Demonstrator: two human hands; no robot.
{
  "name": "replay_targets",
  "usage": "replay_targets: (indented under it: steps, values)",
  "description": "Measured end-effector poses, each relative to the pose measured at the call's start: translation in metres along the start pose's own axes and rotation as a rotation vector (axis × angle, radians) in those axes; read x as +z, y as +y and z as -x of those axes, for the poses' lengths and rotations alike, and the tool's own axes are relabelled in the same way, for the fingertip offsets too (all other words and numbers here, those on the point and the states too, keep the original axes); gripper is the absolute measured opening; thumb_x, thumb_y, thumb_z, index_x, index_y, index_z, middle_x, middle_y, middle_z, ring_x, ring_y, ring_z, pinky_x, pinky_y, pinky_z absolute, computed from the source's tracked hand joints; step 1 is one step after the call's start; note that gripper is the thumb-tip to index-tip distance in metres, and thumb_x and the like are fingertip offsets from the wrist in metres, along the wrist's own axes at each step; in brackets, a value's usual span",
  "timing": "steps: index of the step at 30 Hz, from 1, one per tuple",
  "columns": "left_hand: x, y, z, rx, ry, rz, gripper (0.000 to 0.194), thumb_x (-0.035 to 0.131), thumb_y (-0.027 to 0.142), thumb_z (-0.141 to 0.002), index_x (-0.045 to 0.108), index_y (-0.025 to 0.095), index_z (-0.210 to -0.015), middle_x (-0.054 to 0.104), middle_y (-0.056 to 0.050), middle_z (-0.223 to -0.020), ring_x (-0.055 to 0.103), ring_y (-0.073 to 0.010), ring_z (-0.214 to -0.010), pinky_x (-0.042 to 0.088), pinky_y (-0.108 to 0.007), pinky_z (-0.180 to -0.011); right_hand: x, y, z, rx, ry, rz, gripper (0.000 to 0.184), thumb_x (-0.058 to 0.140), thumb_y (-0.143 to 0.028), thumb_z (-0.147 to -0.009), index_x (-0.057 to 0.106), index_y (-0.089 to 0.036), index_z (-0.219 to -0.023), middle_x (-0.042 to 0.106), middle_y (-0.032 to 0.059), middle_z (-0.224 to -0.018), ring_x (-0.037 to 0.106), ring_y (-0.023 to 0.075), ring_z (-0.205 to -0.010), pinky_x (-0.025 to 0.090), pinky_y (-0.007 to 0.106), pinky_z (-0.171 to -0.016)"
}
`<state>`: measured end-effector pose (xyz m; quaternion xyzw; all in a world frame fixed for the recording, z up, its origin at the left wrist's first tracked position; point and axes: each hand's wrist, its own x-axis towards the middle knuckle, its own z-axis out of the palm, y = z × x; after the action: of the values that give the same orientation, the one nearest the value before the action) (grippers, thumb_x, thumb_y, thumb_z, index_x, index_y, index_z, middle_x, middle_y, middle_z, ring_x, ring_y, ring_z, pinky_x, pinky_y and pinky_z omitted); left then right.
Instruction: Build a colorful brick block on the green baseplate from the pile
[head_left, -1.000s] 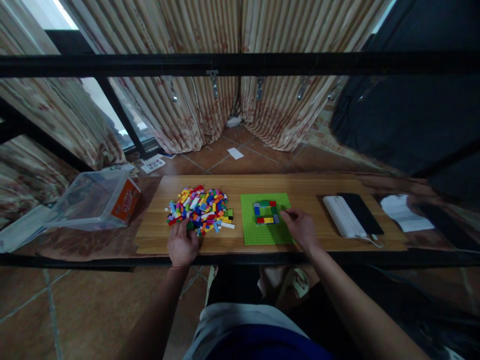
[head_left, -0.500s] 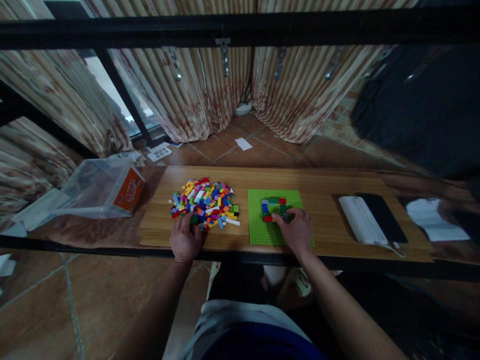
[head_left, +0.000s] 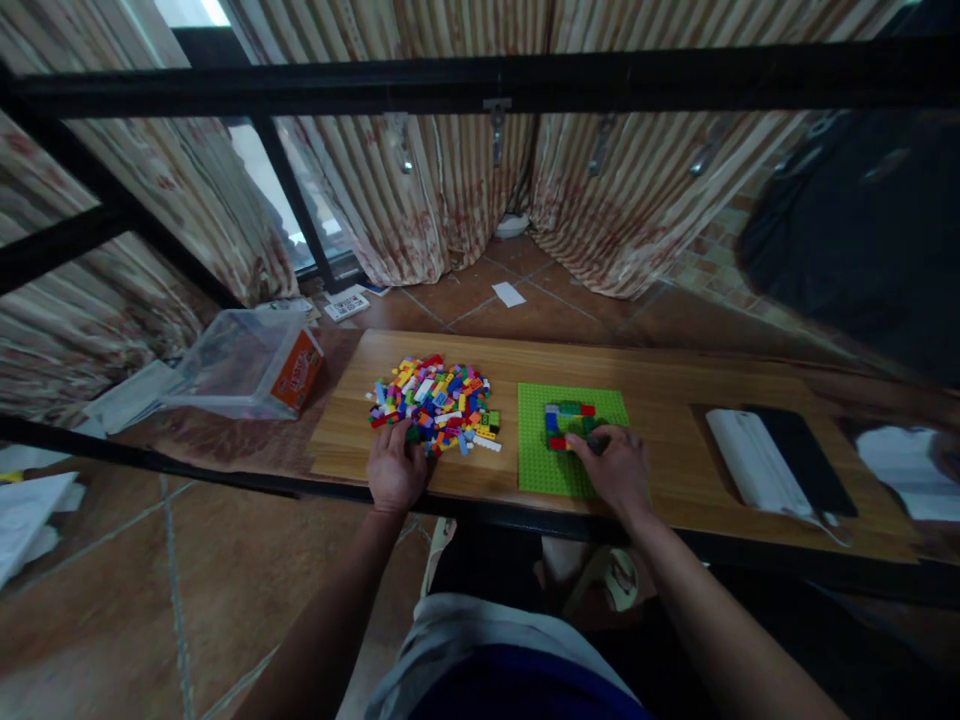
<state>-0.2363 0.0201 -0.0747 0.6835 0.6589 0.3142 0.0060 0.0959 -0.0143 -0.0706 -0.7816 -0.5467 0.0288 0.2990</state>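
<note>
Wooden board: The board [head_left: 667, 400] is spanning the workspace and carrying both the loose bricks and the build.
Clear plastic box: Beyond the board's left end, the box [head_left: 232, 370] is sitting with its orange label facing the board.
Loose brick pile: The pile [head_left: 439, 400] is spreading over the left part of the board; most of the bricks in view are lying here, unplaced.
Green baseplate: To the right of the pile, the baseplate [head_left: 540, 470] is lying flat, with many of its studs showing bare.
Right hand: Over the baseplate, the hand [head_left: 619, 468] is bending its fingers close together at the near right corner of the outline; something dark is showing by the fingertips, but whether they are gripping it I cannot tell.
Left hand: At the pile's near edge, the hand [head_left: 396, 468] is curling loosely, thumb and forefinger beside a dark green brick [head_left: 412, 433]; whether it is being held is unclear.
Brick outline: A small four-sided outline [head_left: 553, 424] is standing on the baseplate, its far and left sides showing filled, its near right part hiding behind the fingers. Work is seeming early, with few bricks placed.
Red corner brick: One red brick [head_left: 557, 442] is marking the near left corner.
</note>
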Motion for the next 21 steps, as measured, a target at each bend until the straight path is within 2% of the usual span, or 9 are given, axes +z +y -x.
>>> replay_targets:
  steps: [4, 8, 10, 13, 17, 21]
  values:
    - [0.0, 0.0, 0.001, -0.006, -0.009, 0.013, 0.038, 0.048, 0.018, -0.083, 0.061, 0.015, -0.119, 0.065, -0.013, -0.112, 0.059, -0.0261, -0.106, 0.048, -0.039, -0.095, -0.004, -0.003, 0.0, -0.011, 0.052, -0.068, 0.05, 0.045, -0.063, -0.086, 0.061, -0.016, -0.092, 0.065, 0.0165, -0.095, 0.057, 0.0327, -0.096, 0.041, 0.05, -0.089]
    - [0.0, 0.0, 0.001, -0.006, -0.02, 0.028, 0.038, 0.047, 0.017, -0.083, 0.061, 0.016, -0.119, 0.065, -0.012, -0.112, 0.059, -0.0259, -0.105, 0.048, -0.04, -0.095, -0.006, -0.023, 0.006, -0.103, 0.098, -0.134, 0.035, 0.046, -0.047, -0.089, 0.062, -0.018, -0.1, 0.065, 0.0153, -0.099, 0.057, 0.0311, -0.099, 0.043, 0.049, -0.091]
    - [-0.001, 0.0, 0.001, -0.002, -0.018, 0.032, 0.038, 0.047, 0.017, -0.083, 0.061, 0.017, -0.119, 0.065, -0.012, -0.112, 0.059, -0.0259, -0.106, 0.048, -0.04, -0.095, -0.004, -0.039, 0.009, -0.215, 0.029, -0.175, 0.028, 0.046, -0.037, -0.089, 0.063, -0.02, -0.103, 0.065, 0.0135, -0.102, 0.057, 0.0291, -0.101, 0.044, 0.047, -0.092]
    - [-0.002, 0.001, 0.001, 0.008, -0.015, 0.031, 0.037, 0.048, 0.017, -0.083, 0.061, 0.016, -0.118, 0.065, -0.012, -0.111, 0.059, -0.0261, -0.107, 0.048, -0.039, -0.095, 0.006, -0.067, 0.01, -0.361, -0.163, -0.211, 0.029, 0.043, -0.025, -0.089, 0.063, -0.022, -0.11, 0.064, 0.0109, -0.106, 0.057, 0.0267, -0.103, 0.045, 0.043, -0.093]
    - [-0.004, 0.002, 0.001, 0.009, -0.01, 0.028, 0.037, 0.048, 0.017, -0.083, 0.06, 0.016, -0.118, 0.065, -0.012, -0.11, 0.059, -0.0257, -0.107, 0.047, -0.038, -0.094, 0.02, -0.098, 0.002, -0.421, -0.307, -0.112, 0.038, 0.041, -0.015, -0.087, 0.062, -0.021, -0.118, 0.064, 0.0107, -0.108, 0.055, 0.0262, -0.106, 0.043, 0.041, -0.095]
    - [-0.004, 0.001, 0.001, 0.018, -0.001, 0.026, 0.038, 0.048, 0.017, -0.083, 0.06, 0.016, -0.118, 0.065, -0.012, -0.11, 0.06, -0.0254, -0.105, 0.048, -0.037, -0.093, 0.026, -0.117, -0.009, -0.454, -0.401, 0.028, 0.043, 0.04, -0.008, -0.086, 0.063, -0.018, -0.121, 0.063, 0.0122, -0.112, 0.054, 0.0261, -0.107, 0.038, 0.038, -0.097]
